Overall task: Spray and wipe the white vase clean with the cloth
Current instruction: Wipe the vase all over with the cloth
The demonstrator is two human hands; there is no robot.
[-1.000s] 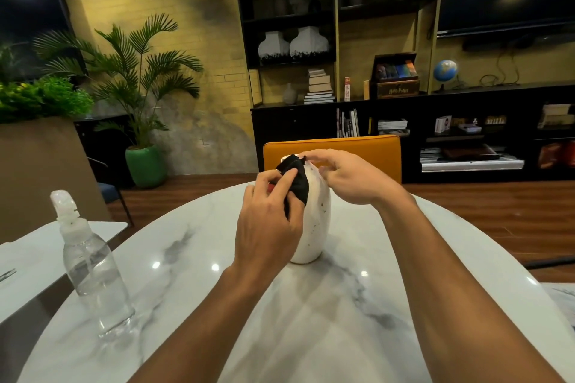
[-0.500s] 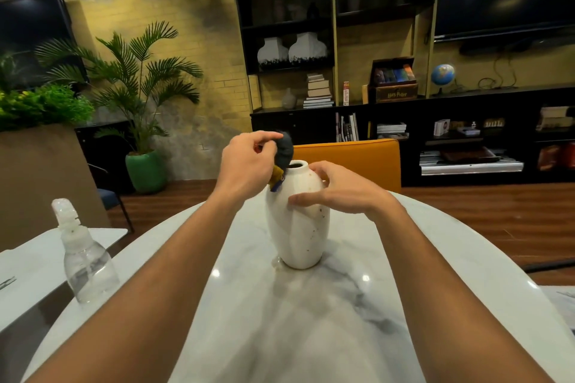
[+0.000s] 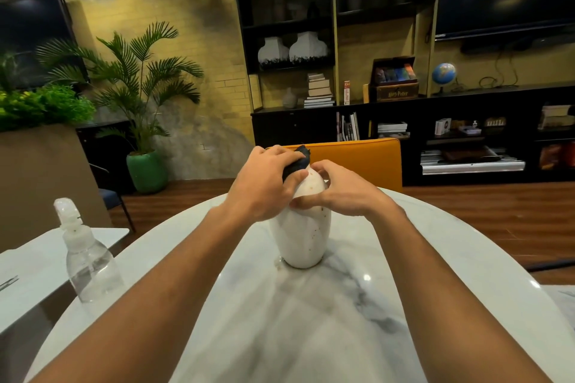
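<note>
The white speckled vase point(image 3: 303, 236) stands upright in the middle of the round marble table point(image 3: 311, 320). My left hand point(image 3: 264, 183) grips a dark cloth point(image 3: 297, 162) and presses it against the vase's top and left shoulder. My right hand point(image 3: 339, 191) clasps the vase's upper right side, fingers curled around the neck. The vase's mouth is hidden under the cloth and fingers. A clear spray bottle point(image 3: 85, 250) with a white trigger head stands at the table's left edge, away from both hands.
An orange chair back point(image 3: 367, 158) rises just behind the vase. A second white tabletop point(image 3: 34, 270) adjoins on the left. Dark shelving with books, vases and a globe fills the back wall; a potted palm point(image 3: 140, 93) stands at the left.
My left hand, lifted off the vase with the cloth half a second ago, has come back down onto the vase's top and shoulder. The right hand has kept its hold on the vase.
</note>
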